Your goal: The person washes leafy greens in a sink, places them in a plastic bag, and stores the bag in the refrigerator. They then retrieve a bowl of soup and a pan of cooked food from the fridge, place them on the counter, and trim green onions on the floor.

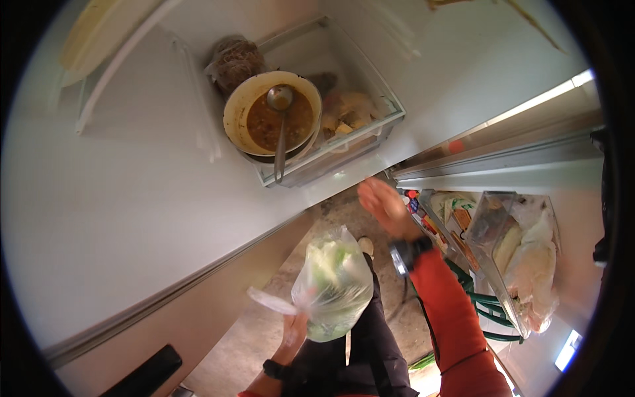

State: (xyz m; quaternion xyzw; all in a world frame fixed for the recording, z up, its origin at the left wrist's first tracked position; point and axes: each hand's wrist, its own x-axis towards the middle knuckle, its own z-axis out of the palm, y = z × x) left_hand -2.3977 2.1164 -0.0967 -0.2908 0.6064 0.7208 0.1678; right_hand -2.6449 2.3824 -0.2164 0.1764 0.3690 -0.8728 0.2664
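Note:
My left hand (296, 325) grips the gathered neck of a clear plastic bag (335, 293) that holds pale green leafy vegetables. The bag hangs in front of my legs, outside the refrigerator. Higher and to the right, my right hand (384, 203) is held out near the refrigerator's front edge, slightly blurred, with nothing seen in it. Beyond it, an enamel pot (235, 124) of brown soup stands on the glass shelf over a clear drawer. A metal ladle (281, 144) rests in the pot, its handle over the rim.
Behind the pot lies a plastic bag with brown contents (238, 57). The clear drawer (392, 121) contains bagged food. At the right, the open refrigerator door's bin (496, 293) carries bags and packages. A green chair (496, 310) stands beyond it. A black handle (149, 372) juts at the lower left.

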